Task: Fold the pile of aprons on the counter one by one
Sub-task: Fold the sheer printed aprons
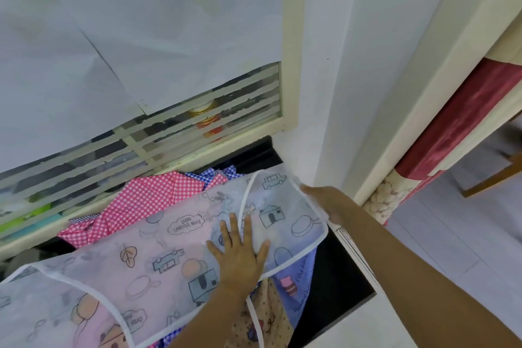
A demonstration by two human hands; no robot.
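From the head camera, the left hand (238,251) lay flat, fingers spread and straight, pressing down on the sheer printed apron (169,257) that covered the top of the pile on the dark counter (339,277). The right hand (322,202) met the apron's white-bound edge (319,240) just right of and beyond that pressing palm. The sheer cloth veiled its fingers, so I could not tell whether they pinched the hem or only pushed it. Beyond the left hand's fingertips lay a pink gingham apron (147,198) and a blue checked one (217,174). Under its wrist a dotted beige apron (268,305) showed, with a blue striped one (299,277) beside it. The step looked like bringing the right flap over toward the middle. To do it well, the palm should act as the anchor at the fold line while the right hand carries the hem across low and level. The film-like cloth would likely slide on the aprons beneath, so the crease wants smoothing outward before the palm lifts, and the loose tie near the wrist should be tucked inside.
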